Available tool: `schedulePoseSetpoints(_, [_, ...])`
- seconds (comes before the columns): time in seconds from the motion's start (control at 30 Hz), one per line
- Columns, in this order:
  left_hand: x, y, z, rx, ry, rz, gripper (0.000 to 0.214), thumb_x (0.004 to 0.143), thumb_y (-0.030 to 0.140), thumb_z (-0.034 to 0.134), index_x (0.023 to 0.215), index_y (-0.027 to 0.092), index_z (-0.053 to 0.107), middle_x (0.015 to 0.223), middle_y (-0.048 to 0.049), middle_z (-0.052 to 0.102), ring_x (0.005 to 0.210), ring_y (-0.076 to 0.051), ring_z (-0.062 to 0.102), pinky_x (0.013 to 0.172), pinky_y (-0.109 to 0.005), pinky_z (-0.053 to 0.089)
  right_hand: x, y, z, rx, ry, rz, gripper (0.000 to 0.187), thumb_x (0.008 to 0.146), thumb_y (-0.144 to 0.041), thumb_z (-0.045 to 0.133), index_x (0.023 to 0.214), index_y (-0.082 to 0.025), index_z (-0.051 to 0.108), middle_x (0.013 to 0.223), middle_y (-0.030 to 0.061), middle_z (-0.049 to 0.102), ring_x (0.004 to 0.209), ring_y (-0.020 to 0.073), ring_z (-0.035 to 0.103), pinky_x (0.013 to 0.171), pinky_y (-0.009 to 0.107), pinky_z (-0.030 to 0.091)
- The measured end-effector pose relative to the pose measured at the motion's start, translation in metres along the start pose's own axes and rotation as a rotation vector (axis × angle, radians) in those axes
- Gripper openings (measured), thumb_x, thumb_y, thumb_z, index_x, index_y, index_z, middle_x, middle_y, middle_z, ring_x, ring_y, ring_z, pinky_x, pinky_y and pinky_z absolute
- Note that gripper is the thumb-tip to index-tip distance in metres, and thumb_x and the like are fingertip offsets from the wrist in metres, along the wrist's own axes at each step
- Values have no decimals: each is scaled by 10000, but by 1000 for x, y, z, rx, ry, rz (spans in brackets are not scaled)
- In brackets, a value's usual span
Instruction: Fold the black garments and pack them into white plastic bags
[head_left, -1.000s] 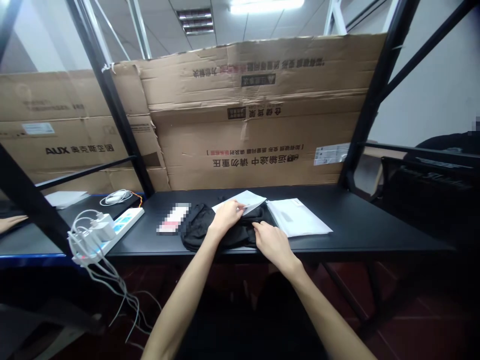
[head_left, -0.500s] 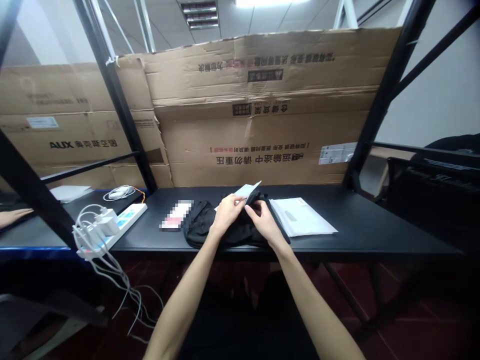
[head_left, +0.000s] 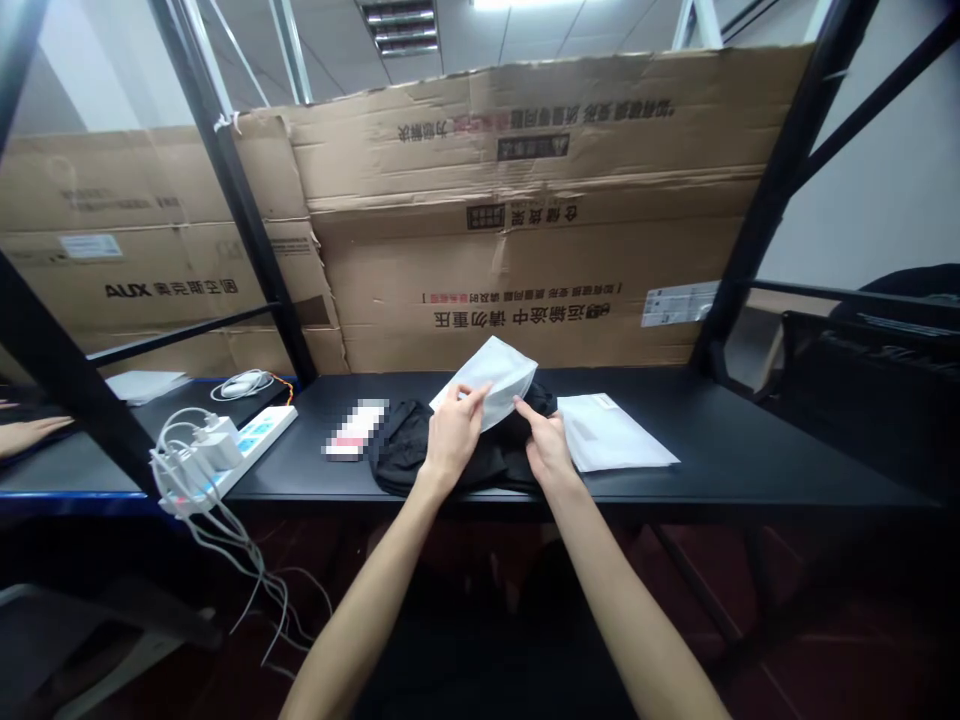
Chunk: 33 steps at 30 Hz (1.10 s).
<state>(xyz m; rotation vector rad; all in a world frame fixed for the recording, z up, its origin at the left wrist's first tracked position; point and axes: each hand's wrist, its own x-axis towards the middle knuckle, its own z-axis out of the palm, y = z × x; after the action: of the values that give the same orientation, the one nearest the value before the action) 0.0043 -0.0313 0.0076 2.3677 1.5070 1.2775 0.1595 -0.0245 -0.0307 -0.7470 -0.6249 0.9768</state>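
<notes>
Head view. The left hand (head_left: 454, 437) and right hand (head_left: 547, 447) are both raised just above the worktop (head_left: 757, 450), one on each side of a single translucent white bag (head_left: 489, 382). The left hand is holding the bag's lower left edge, and the right hand is pinching its lower right edge in a narrow grip. The bag is standing tilted between the hands, above one black garment (head_left: 439, 458). The garment is lying bunched on the worktop, and the left hand is nearest to it.

One white flat package (head_left: 611, 433) is lying just right of the garment, near the right hand. One pixelated item (head_left: 352, 430) is lying just left of the garment; it is too blurred to identify. One white power strip (head_left: 251, 450) is lying at the worktop's left end, carrying two chargers (head_left: 214, 447) with loose cables (head_left: 225, 545) hanging below the edge.

Beyond a black upright, a second worktop (head_left: 67, 470) is carrying one white sheet (head_left: 142, 386) and one coiled cable (head_left: 244, 385). A co-worker's hand (head_left: 30, 430) is resting at the left edge of the view. Two large cardboard sheets (head_left: 510, 210) are standing behind the worktops.
</notes>
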Motion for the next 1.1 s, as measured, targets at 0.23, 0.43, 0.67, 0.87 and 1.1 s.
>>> schedulePoseSetpoints(0.23, [12,1,-25,156,149,-71,434,1097,191,559,1482,314,716,1230,-67,662,878,-166,696,823,-254,568,-6,-24,-2,93,-15,225,396,707,-252,926,1076,-187,797,1090,90,865,1162,316,807,1070,470,664])
schedulePoseSetpoints(0.43, [13,-2,-26,84,93,-83,388,1065,186,597,1376,308,793,1153,-47,681,826,-154,676,809,-264,565,-21,-47,-4,158,-196,327,275,844,-330,821,1090,-208,803,1129,105,861,1199,338,794,1000,506,691])
schedulePoseSetpoints(0.67, [11,-8,-5,-163,-16,-81,266,1002,158,659,1144,235,870,988,-35,713,802,-150,678,830,-262,565,-31,-50,-2,93,-317,439,269,783,-255,862,1036,-168,833,1040,103,871,1041,296,834,959,384,680])
schedulePoseSetpoints(0.87, [15,-18,3,-215,92,-138,283,991,141,675,1204,204,851,984,-36,709,758,-142,697,867,-289,591,-28,-48,-8,-124,-316,486,244,757,-195,876,999,-177,861,996,85,876,865,234,829,825,306,673])
schedulePoseSetpoints(1.1, [7,-22,4,-230,61,-47,268,1018,174,683,1221,210,854,1002,-42,715,766,-151,682,845,-292,603,-22,-36,-7,-231,-284,444,216,777,-201,891,986,-159,856,967,95,872,860,230,820,804,303,664])
